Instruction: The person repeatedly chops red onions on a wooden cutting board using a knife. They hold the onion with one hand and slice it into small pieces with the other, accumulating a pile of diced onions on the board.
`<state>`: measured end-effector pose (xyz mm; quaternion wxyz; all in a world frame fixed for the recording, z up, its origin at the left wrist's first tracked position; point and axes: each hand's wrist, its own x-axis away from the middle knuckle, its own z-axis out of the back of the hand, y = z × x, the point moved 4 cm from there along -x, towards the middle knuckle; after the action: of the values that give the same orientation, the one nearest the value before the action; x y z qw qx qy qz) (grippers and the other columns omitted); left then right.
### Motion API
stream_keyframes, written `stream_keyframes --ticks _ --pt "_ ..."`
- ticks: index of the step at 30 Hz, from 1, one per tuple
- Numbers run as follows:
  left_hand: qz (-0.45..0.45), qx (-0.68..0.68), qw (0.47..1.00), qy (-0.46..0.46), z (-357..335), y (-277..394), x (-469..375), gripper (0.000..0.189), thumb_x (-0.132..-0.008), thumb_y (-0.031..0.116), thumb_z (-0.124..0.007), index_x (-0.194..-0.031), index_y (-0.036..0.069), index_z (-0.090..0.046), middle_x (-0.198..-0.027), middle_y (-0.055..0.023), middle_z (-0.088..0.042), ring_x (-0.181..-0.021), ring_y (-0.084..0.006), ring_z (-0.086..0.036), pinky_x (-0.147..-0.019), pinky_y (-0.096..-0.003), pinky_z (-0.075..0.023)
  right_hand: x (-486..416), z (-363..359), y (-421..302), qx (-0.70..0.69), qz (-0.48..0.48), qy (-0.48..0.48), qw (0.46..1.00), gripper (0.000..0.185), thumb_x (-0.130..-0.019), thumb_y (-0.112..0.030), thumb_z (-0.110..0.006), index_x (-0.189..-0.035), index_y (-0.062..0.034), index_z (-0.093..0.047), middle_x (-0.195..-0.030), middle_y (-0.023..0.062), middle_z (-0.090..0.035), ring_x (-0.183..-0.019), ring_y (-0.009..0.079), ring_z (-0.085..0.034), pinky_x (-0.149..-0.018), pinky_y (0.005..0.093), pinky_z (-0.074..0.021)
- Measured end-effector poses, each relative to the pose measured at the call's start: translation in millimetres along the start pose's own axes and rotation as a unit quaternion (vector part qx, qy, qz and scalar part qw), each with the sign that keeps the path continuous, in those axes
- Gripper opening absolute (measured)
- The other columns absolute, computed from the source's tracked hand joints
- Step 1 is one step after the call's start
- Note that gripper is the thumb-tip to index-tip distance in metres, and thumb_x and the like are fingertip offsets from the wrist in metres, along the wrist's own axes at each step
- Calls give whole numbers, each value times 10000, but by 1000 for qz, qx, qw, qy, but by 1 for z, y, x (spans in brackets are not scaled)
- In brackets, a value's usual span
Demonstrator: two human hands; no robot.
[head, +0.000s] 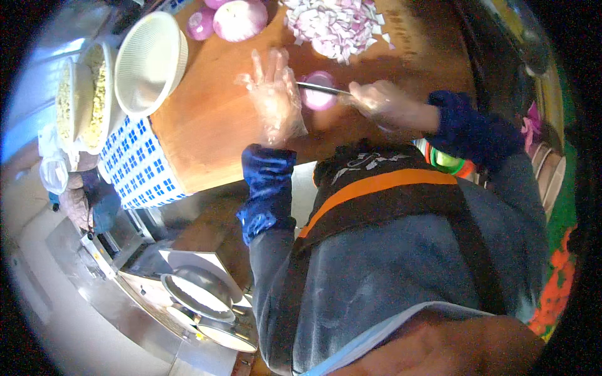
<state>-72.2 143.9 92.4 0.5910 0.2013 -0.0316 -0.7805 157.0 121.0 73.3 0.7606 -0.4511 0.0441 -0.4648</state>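
Note:
My left hand (275, 98), in a clear plastic glove, is over the wooden board (207, 127) with its fingers spread and nothing visibly gripped. The grip of a knife is in my right hand (381, 101), which is slightly blurred. The knife's blade (324, 88) points left, seen nearly edge-on, and its far end meets the edge of my left hand. Below the blade is a cut piece of red onion (317, 99) on the board; whether the blade touches it I cannot tell. A pile of diced red onion (336, 26) lies beyond my hands.
Peeled red onions (240, 19) sit at the board's far left. A white plastic basket (148, 66) stands at the left edge, beside containers of chopped pale food (96, 98). Blue-and-white patterned cloth (138, 162) hangs there. Metal bowls (200, 293) are lower left.

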Motion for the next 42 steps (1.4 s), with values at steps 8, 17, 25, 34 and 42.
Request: stream_keyframes --ticks 8,17,25,34,42 --pt "28 142 989 -39 -14 50 89 819 -795 405 -811 -1466 62 -489 -1541 -246 -405 -1414 -472 -368 -1150 -613 -277 5 -17 19 175 186 192 948 158 -964 -192 -594 -933 -54 -521 -605 173 -575 -550 401 -601 -475 513 -453" --pt "137 395 906 -66 -46 21 132 436 -861 87 -770 -1277 62 -641 -1193 -176 -685 -1130 -313 -657 -923 -407 -547 13 -17 24 108 128 165 972 194 -1006 -236 -589 -1049 -50 -621 -760 206 -685 -695 339 -696 -578 431 -528" --pt "288 87 918 257 6 -104 81 326 -883 91 -742 -1160 -44 -638 -1154 -251 -656 -1077 -411 -627 -931 -467 -515 38 -12 38 -54 -32 268 961 242 -1014 -230 -589 -1112 -9 -612 -806 212 -677 -687 300 -686 -586 420 -516" --pt "-25 -80 995 50 -38 -18 10 287 -907 225 -652 -1064 -14 -680 -1075 -260 -681 -1090 -431 -612 -940 -548 -486 61 23 40 -117 -162 280 939 339 -1014 -282 -576 -1183 11 -602 -919 253 -691 -819 373 -699 -735 462 -540" --pt "271 310 908 73 -58 -16 1 235 -970 116 -618 -1089 -59 -721 -937 -179 -751 -821 -219 -694 -697 -343 -536 68 19 38 -127 -149 311 930 379 -1025 -319 -546 -1204 12 -595 -964 258 -695 -900 398 -694 -792 484 -525"
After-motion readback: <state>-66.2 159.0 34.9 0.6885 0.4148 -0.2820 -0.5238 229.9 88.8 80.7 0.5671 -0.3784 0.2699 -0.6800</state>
